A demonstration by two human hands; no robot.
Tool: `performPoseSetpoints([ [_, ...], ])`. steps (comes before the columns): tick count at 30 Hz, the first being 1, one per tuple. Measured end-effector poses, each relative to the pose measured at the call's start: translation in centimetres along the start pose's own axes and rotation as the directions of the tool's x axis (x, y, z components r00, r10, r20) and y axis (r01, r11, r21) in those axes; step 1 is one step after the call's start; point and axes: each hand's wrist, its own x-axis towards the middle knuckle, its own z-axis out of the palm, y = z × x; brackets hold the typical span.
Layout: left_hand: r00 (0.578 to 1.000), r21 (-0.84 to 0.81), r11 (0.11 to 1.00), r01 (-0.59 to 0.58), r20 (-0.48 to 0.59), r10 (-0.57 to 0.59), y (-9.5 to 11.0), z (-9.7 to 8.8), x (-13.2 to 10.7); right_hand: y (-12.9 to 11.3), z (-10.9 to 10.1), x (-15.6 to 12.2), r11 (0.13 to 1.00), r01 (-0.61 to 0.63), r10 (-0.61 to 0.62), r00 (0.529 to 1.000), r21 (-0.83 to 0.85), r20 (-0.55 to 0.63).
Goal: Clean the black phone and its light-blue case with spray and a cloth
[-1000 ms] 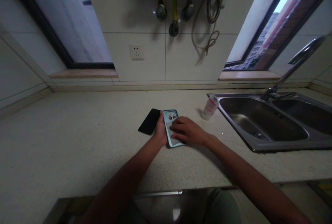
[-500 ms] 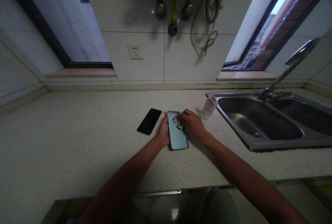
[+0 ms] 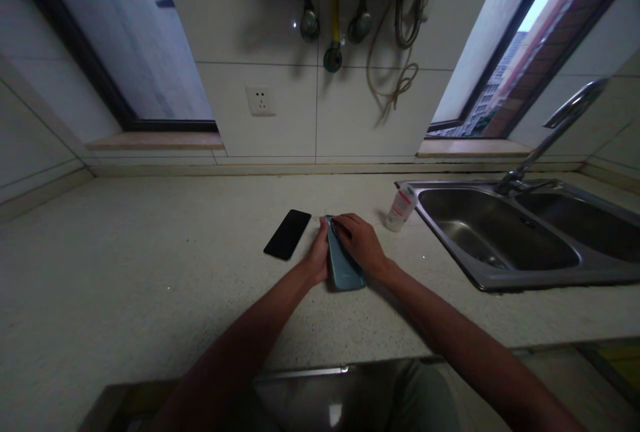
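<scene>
W/ L hand [image 3: 316, 260] we grip blue phone case [image 3: 345, 273] by its edge; R hand [image 3: 361, 243] curls fingers atop it, pinch unclear.

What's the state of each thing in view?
Phone: flat on counter, screen dark.
Phone case: held in left hand, fingers of right hand at its upper end.
Cup: standing on counter.
Faucet: no running water visible.
Outlet: nothing plugged in.

Dim illumination is provided; cool daylight is admitted through the far-right window [image 3: 515, 65]. Muted highlights are reflected by the sink [image 3: 500, 232] – a soft shadow is cast left of the cup [image 3: 400, 209]. Near corners are darkened, edges visibly stretched, fine detail softened.
</scene>
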Motion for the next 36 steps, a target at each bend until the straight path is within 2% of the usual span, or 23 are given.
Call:
performPoseSetpoints([
  [5,0.999,0.01,1.0,0.021,0.049,-0.022,0.0,-0.5,0.2,-0.4,-0.1,0.0,0.98,-0.064,0.077,0.995,0.189,-0.062],
  [8,0.999,0.014,1.0,0.015,0.037,-0.015,-0.1,-0.6,0.3,-0.9,0.1,0.0,0.938,-0.111,0.146,0.986,0.328,-0.084],
  [11,1.0,0.022,1.0,0.004,0.022,-0.004,-0.2,-0.5,0.3,-1.3,0.2,0.0,0.912,-0.107,0.152,0.985,0.395,-0.083],
  [14,1.0,0.043,0.999,-0.004,0.024,0.003,-0.3,-0.4,0.3,-1.1,0.1,0.1,0.927,-0.097,0.13,0.989,0.363,-0.068],
  [18,0.998,0.05,0.999,0.0,0.057,-0.003,-0.4,-0.4,0.4,-0.6,-0.2,0.2,0.972,-0.09,0.106,0.992,0.218,-0.062],
  [21,0.999,0.06,0.998,0.001,0.033,-0.003,-0.6,-0.5,0.5,-0.7,-0.4,0.1,0.991,-0.044,0.05,0.998,0.13,-0.041],
  [25,1.0,0.066,0.998,-0.01,-0.009,0.011,-0.7,-0.6,0.4,-1.0,-0.6,0.0,0.992,0.005,-0.006,1.0,0.126,0.009],
  [28,0.999,0.053,0.998,-0.033,-0.019,0.034,-0.4,-0.6,0.4,-1.2,-1.1,0.0,0.989,0.038,-0.053,0.993,0.142,0.103],
  [31,0.995,0.019,0.995,-0.102,-0.019,0.102,0.3,-0.8,0.5,-1.5,-1.5,-0.3,0.978,0.076,-0.128,0.954,0.195,0.27],
  [34,0.989,0.027,0.99,-0.137,-0.054,0.138,1.2,-1.1,0.7,-2.2,-1.5,-0.7,0.955,0.149,-0.259,0.84,0.256,0.477],
  [36,0.988,0.055,0.989,-0.134,-0.068,0.138,1.6,-1.3,0.7,-2.6,-1.4,-0.9,0.937,0.221,-0.339,0.773,0.272,0.536],
])
